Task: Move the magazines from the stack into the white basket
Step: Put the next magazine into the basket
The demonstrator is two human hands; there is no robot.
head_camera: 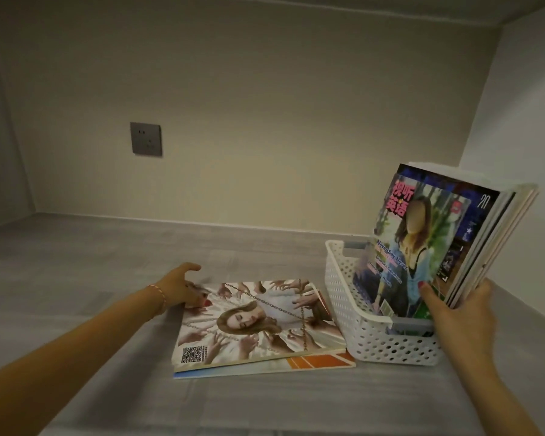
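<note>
A small stack of magazines (258, 322) lies flat on the grey surface, its top cover showing a figure ringed by reaching hands. My left hand (183, 286) rests at the stack's far left corner, fingers touching the top magazine's edge. To the right stands the white perforated basket (353, 322). Several magazines (428, 247) stand upright in it, leaning right. My right hand (456, 313) grips their lower right edge, thumb on the front cover.
The grey surface runs back to a beige wall with a dark power socket (146, 139). A white side wall (523, 152) rises close behind the basket on the right.
</note>
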